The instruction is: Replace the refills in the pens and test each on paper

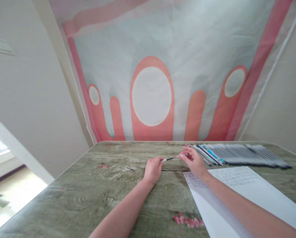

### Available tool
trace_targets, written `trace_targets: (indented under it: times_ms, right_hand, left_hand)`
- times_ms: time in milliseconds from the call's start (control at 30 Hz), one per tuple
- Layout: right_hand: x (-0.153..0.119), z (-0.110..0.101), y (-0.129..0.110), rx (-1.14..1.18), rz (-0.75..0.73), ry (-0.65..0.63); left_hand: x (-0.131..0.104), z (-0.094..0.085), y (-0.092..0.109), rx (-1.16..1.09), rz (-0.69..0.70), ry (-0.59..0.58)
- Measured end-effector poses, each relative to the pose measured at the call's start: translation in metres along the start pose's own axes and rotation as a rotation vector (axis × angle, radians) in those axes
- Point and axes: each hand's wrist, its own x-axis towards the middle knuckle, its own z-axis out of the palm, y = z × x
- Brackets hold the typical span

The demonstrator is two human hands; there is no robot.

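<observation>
My left hand (153, 170) is closed around one end of a slim pen (169, 159), held just over the wood-patterned table. From its fingers a pale part and a dark part of the pen stick out to the right. My right hand (193, 161) pinches the pen's thin far end between thumb and fingertips; whether that end is a separate piece is too small to tell. Beneath my right forearm lies a white sheet of paper (239, 191) with lines of handwriting across its top.
To the right, a long row of grey pens (249, 154) lies side by side, with several blue, white and black pens (211, 153) at its left end. The table (88, 195) has printed pink flowers and meets a pink-and-grey wall covering (151, 132) at the back.
</observation>
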Motion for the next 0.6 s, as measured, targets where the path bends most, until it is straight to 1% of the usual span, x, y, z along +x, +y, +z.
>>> trace_targets:
  times_ms: [167, 367, 600]
  right_hand:
    - [-0.004, 0.003, -0.001, -0.030, -0.003, -0.037]
    - [-0.009, 0.007, -0.008, 0.034, 0.008, -0.169]
    - [-0.009, 0.008, -0.007, 0.051, 0.020, -0.180]
  left_hand:
    - [0.000, -0.002, 0.006, -0.014, 0.027, -0.005]
    - [-0.001, -0.003, 0.011, -0.047, 0.064, -0.003]
    - [-0.001, -0.005, 0.011, -0.062, 0.081, -0.009]
